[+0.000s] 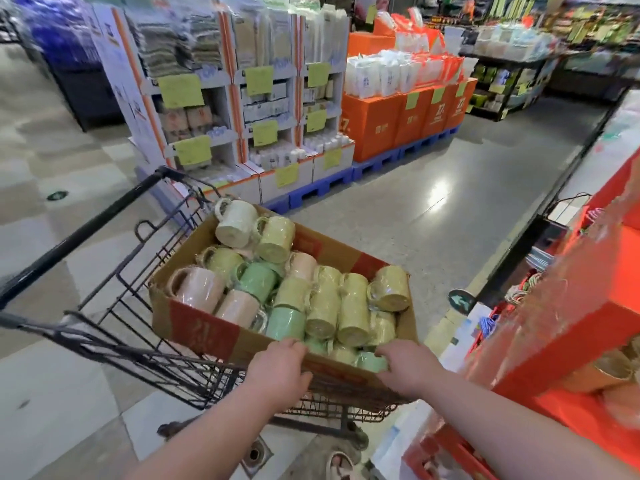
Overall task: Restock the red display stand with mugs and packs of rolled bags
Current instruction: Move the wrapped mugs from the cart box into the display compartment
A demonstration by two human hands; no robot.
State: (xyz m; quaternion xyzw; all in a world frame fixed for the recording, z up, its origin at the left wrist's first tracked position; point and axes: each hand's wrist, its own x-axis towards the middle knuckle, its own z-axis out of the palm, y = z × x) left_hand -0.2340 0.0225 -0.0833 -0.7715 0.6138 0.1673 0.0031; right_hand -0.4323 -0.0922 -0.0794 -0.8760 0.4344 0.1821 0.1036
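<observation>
A cardboard box (204, 327) full of wrapped mugs (322, 306) in yellow, green, pink and cream sits on a black wire shopping cart (114, 296). My left hand (277, 370) grips the box's near edge, fingers curled over the rim. My right hand (408, 367) holds the same edge further right, fingers reaching in by a green mug (372, 362). The red display stand (568, 327) rises at the right, blurred, with brownish goods on a lower shelf. No packs of rolled bags are recognisable.
White display racks (221, 98) and orange boxes (398, 123) on blue pallets line the far side of the grey aisle floor (398, 223). A red crate (446, 452) lies at the stand's foot. A floor drain (254, 455) and a shoe (341, 465) lie below the cart.
</observation>
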